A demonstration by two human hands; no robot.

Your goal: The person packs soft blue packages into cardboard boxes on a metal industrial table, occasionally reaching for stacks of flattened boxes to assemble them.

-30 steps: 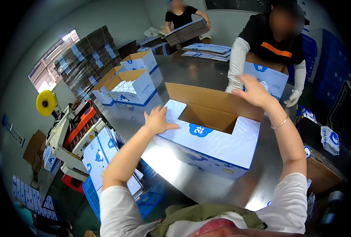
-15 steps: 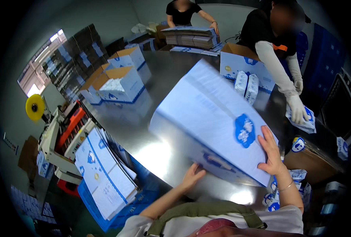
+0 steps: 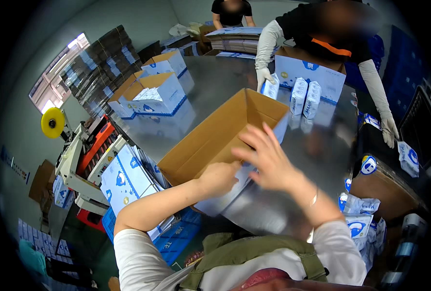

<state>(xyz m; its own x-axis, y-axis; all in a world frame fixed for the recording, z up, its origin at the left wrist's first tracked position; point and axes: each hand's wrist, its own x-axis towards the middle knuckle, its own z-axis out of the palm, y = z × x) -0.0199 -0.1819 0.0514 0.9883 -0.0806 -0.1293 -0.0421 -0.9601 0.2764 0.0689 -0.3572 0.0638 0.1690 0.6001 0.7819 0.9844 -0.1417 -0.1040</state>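
Observation:
An open cardboard box (image 3: 208,133), white outside with bare brown walls inside, stands tilted across the table's near edge in front of me. My left hand (image 3: 219,179) is closed at the box's near rim, its fingers curled over the edge. Just right of it, my right hand (image 3: 268,157) is held over the same near wall with fingers spread, slightly smeared by motion. Whether the right fingertips touch the box I cannot tell. Both hands hide part of the near wall.
Flattened printed cartons (image 3: 128,179) lie on a blue crate (image 3: 174,242) beside a taping machine (image 3: 87,160). Filled boxes (image 3: 159,94) stand far left. Across the table, a gloved co-worker handles white-blue packs (image 3: 305,99) near another box (image 3: 312,72). More packs (image 3: 361,225) lie lower right.
The box was closed side up under both hands; now its open top faces up and it sits further left. My hands have come together over its near rim. The co-worker's arms have spread apart.

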